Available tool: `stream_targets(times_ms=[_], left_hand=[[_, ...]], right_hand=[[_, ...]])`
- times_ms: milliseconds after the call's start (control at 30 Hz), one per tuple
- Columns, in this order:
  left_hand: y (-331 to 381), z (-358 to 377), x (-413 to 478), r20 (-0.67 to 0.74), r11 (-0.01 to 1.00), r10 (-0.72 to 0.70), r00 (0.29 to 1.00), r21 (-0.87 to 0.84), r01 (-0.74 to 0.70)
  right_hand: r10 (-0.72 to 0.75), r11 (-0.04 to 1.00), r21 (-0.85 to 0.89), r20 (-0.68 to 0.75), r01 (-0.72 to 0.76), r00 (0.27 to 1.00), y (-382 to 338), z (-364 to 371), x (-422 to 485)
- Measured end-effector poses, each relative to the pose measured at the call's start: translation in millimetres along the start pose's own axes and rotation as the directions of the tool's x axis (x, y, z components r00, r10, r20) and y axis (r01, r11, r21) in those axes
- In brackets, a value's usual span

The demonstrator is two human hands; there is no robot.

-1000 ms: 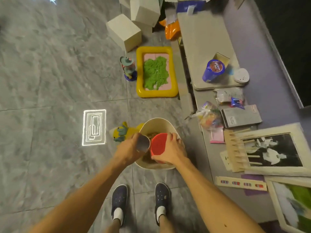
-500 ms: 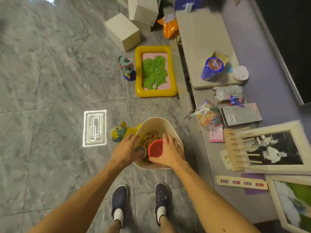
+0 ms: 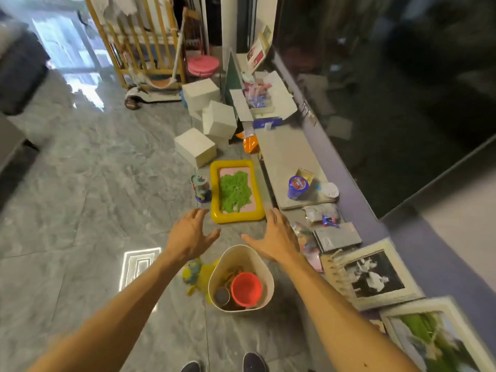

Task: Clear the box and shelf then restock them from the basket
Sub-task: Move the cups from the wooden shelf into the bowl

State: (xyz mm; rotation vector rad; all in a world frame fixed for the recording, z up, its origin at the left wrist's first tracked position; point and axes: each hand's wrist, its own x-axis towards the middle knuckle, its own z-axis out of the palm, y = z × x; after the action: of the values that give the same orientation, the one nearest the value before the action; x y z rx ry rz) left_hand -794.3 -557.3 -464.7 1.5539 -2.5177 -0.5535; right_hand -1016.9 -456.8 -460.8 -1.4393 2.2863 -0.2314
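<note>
A person is holding both hands spread and empty above a cream basket [image 3: 264,267] on the grey floor, the left hand [image 3: 189,236] at its 11 o'clock, the right hand [image 3: 276,238] at 1 o'clock. Inside, a red cup [image 3: 246,288] and grey cup [image 3: 221,296] are standing mouth-up, long axes vertical, apparently cleared there for restocking. The shelf ledge [image 3: 284,154] is lying at 2 o'clock.

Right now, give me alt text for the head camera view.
Both hands, left hand and right hand, reach forward open and empty above a cream basket on a grey floor. The basket holds a red cup; a yellow tray of green sand lies beyond.
</note>
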Motion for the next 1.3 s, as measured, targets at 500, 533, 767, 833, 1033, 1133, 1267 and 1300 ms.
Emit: stream_targets(times_ms=[500,533,767,833,1033,1133,1267,1300], left_hand=[[95,-197,-11,-0.16,0.949,0.31,0.937,-0.005,-0.315],[106,-200,-18,-0.148,0.937,0.344,0.927,-0.008,-0.349],[223,-184,-107,-0.075,0.796,0.6,0.796,-0.041,-0.604],[260,-170,-148,-0.052,0.727,0.682,0.73,-0.06,-0.684],[358,-124,-312,0.019,0.488,0.871,0.491,-0.133,-0.862],[392,-99,-415,0.063,0.361,0.933,0.355,-0.18,-0.915],[418,-66,-551,0.11,0.218,0.974,0.197,-0.228,-0.949],[423,-58,-584,0.123,0.182,0.98,0.156,-0.236,-0.955]], right_hand=[[0.292,0.957,0.134,-0.434,-0.259,0.852,-62,-194,-158],[0.332,0.943,0.157,-0.456,-0.292,0.826,-60,-196,-175],[0.607,0.782,0.286,-0.553,-0.555,0.57,-19,-195,-331],[0.664,0.722,0.324,-0.571,-0.611,0.483,0,-190,-387],[0.791,0.506,0.456,-0.584,-0.732,0.183,45,-158,-591],[0.833,0.352,0.517,-0.553,-0.78,0.01,56,-128,-700],[0.836,0.171,0.559,-0.518,-0.811,-0.18,55,-80,-837],[0.841,0.133,0.575,-0.496,-0.807,-0.215,51,-68,-870]])
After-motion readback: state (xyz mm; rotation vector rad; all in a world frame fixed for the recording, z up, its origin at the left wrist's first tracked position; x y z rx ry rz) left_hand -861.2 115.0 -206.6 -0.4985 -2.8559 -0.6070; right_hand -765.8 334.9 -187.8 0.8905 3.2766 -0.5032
